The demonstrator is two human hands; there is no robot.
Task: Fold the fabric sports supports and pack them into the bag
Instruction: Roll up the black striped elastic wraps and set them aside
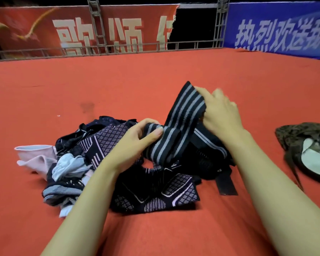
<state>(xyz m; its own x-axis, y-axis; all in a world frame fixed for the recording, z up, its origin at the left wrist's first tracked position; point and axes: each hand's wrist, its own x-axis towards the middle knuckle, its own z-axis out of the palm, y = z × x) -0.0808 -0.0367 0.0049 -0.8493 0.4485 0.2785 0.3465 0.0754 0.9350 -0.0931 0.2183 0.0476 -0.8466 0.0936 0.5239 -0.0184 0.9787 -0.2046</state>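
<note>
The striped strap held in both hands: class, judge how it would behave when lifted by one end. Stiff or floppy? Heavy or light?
Probably floppy: the striped strap bends sharply between the left hand and the right hand. Likely light, since fingertips alone hold it up. Its ribbed knit looks grippy, not slippery.

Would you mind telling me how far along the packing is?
Early on. Nothing visibly packed: the bag lies apart at right. Both the left hand and right hand grip one striped support. The pile remains unfolded.
</note>
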